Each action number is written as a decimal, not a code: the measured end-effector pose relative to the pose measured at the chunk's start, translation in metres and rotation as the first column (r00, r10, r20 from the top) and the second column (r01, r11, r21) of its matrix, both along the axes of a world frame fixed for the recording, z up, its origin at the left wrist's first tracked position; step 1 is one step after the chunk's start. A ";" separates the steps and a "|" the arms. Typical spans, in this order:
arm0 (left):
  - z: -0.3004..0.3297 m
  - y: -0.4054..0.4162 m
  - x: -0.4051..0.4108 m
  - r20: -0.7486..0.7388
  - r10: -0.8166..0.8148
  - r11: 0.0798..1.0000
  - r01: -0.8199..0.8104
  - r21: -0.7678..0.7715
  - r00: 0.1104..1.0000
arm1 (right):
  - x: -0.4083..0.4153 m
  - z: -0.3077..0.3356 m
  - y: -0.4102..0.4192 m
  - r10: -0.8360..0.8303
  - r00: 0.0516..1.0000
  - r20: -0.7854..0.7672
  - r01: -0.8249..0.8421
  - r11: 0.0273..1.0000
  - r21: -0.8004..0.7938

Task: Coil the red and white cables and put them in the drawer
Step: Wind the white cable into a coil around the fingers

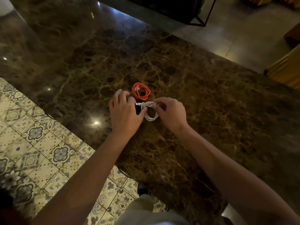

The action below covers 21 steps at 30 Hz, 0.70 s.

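The white cable (pixel 150 111) is a thin, smooth cord wound into a small round coil of several loops. It lies on the counter (pixel 203 88) near the middle, a little closer to the near edge, and it is between the two hands. The left hand (pixel 125 111) is at the left side of the coil; its thumb lies across the loops there and the fingers curl above a small white plug end, so it holds the coil. The right hand (pixel 170 111) is at the right side and pinches the upper loops with thumb and first finger; the other fingers are bent. Both grips are narrow and closed on the same cable. A small dark thing under the left thumb is hard to make out.

The red cable (pixel 141 91) is just beyond the white one, toward the far edge. It is already a flat oval coil, orange-red and a little glossy, and no hand touches it. The left fingertips are near its left side, but I cannot tell if they touch.

The counter is polished dark brown marble with pale yellow veins, and small lights reflect on it. Its left edge runs diagonally, and beside it is a tiled floor (pixel 32 135) with a cream and grey-blue flower pattern. Both forearms are bare. The picture is dim, and the far corners are blurred.
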<state>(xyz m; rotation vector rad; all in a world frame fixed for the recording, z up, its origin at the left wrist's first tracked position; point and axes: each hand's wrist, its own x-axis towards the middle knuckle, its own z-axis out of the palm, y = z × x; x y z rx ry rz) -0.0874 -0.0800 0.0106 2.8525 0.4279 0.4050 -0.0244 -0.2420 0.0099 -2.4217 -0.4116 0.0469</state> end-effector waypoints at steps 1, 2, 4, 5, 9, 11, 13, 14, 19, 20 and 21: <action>-0.003 0.001 0.000 -0.014 -0.001 1.000 0.001 -0.012 1.000 | 0.001 -0.002 0.002 0.009 1.000 0.026 -0.008 0.999 -0.032; -0.006 0.002 0.000 -0.024 -0.001 1.000 0.001 -0.028 1.000 | 0.001 -0.004 0.004 0.013 0.999 0.045 -0.010 0.998 -0.058; -0.011 0.004 -0.001 -0.042 0.003 0.997 -0.006 -0.079 0.999 | 0.000 -0.006 0.006 0.023 0.997 0.075 -0.016 0.995 -0.095; -0.013 0.004 -0.001 -0.053 0.003 0.994 -0.009 -0.109 0.999 | -0.001 -0.007 0.006 0.033 0.995 0.093 -0.023 0.995 -0.102; -0.018 0.004 -0.003 -0.047 -0.015 0.982 0.006 -0.186 0.999 | -0.003 -0.005 0.005 0.070 0.991 0.112 -0.059 0.993 -0.104; -0.018 0.006 -0.005 -0.025 -0.013 0.977 0.007 -0.214 1.000 | -0.003 -0.003 0.004 0.083 0.992 0.092 -0.074 0.993 -0.097; -0.018 0.008 -0.008 -0.002 -0.016 0.975 0.015 -0.220 1.000 | -0.002 0.000 0.003 0.084 0.995 0.059 -0.080 0.994 -0.068; -0.017 0.008 -0.009 0.013 -0.024 0.977 0.026 -0.213 1.000 | -0.002 0.001 0.003 0.080 0.996 0.041 -0.078 0.996 -0.046; -0.010 0.011 -0.017 0.084 -0.067 0.972 0.084 -0.220 0.994 | -0.005 0.009 0.004 0.078 0.997 0.012 -0.079 0.996 0.033; -0.008 0.012 -0.019 0.097 -0.071 0.969 0.092 -0.229 0.993 | -0.006 0.011 0.004 0.073 0.997 0.011 -0.073 0.996 0.048; -0.005 0.012 -0.021 0.113 -0.076 0.966 0.101 -0.238 0.991 | -0.006 0.013 0.003 0.067 0.998 0.007 -0.067 0.996 0.064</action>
